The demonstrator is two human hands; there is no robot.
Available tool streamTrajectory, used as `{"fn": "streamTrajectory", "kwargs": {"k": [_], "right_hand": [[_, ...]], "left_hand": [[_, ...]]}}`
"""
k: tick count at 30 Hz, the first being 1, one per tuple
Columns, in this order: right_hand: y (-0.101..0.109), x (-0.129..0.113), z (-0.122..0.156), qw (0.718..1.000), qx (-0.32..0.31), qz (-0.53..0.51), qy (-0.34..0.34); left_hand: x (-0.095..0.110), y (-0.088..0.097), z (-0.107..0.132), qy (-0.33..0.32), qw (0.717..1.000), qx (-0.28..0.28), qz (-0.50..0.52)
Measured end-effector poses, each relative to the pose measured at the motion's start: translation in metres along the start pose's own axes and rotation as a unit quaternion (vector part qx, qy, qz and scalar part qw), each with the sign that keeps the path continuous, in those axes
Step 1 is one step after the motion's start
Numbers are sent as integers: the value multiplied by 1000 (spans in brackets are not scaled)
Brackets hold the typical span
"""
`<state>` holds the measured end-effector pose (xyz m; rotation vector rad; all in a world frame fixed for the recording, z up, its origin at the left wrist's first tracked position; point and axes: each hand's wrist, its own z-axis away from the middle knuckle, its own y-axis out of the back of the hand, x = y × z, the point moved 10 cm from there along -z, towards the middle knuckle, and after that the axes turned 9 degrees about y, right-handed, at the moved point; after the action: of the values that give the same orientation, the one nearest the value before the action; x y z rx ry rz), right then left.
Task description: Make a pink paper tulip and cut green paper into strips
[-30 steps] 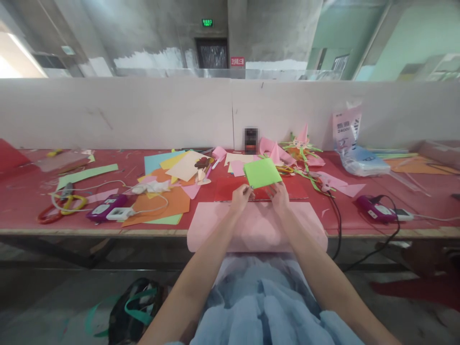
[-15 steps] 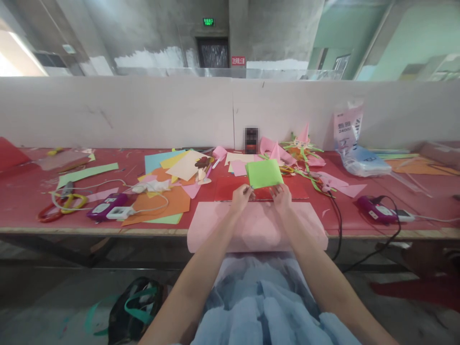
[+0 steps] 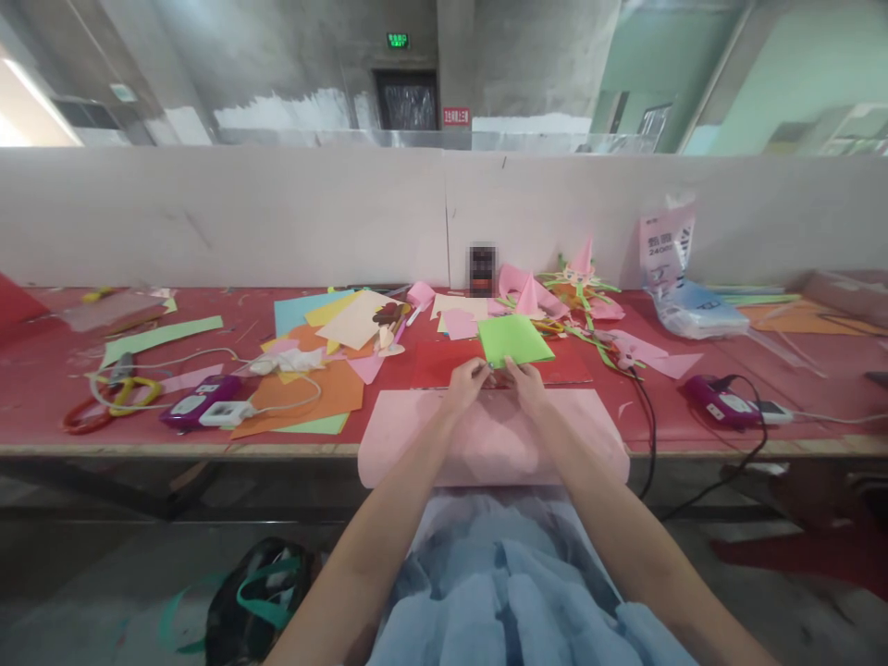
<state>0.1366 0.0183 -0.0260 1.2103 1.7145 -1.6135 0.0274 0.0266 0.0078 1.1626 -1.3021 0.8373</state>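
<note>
A folded light green paper (image 3: pixel 514 339) is held low over a red sheet (image 3: pixel 444 363) on the table. My left hand (image 3: pixel 467 383) pinches its near left corner, fingers closed. My right hand (image 3: pixel 525 381) pinches the near edge right beside it, almost touching the left hand. A large pink sheet (image 3: pixel 486 437) lies under my wrists and hangs over the table's front edge.
Coloured paper sheets (image 3: pixel 326 388) and pink folded scraps (image 3: pixel 527 294) litter the red table (image 3: pixel 42 388). Scissors (image 3: pixel 104 400) and a purple glue gun (image 3: pixel 198 407) lie left; another glue gun (image 3: pixel 718 403) with a cable lies right. A plastic paper pack (image 3: pixel 684 301) sits far right. A white partition wall (image 3: pixel 277 217) stands behind.
The green paper has tipped down flatter toward the table, and my right hand has slid left along its near edge toward my left hand.
</note>
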Motion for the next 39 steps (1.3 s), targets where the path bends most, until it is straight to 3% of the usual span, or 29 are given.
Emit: {"fn": "streamTrajectory", "kwargs": {"k": [8,39], "right_hand": [[34,-9,-12,987,128,-91,38],[36,-7,-13,986,123,-104,37]], "left_hand": [[6,6,2,-16,999,32,-16],[-5,3,-2,19,999,21,-19]]}}
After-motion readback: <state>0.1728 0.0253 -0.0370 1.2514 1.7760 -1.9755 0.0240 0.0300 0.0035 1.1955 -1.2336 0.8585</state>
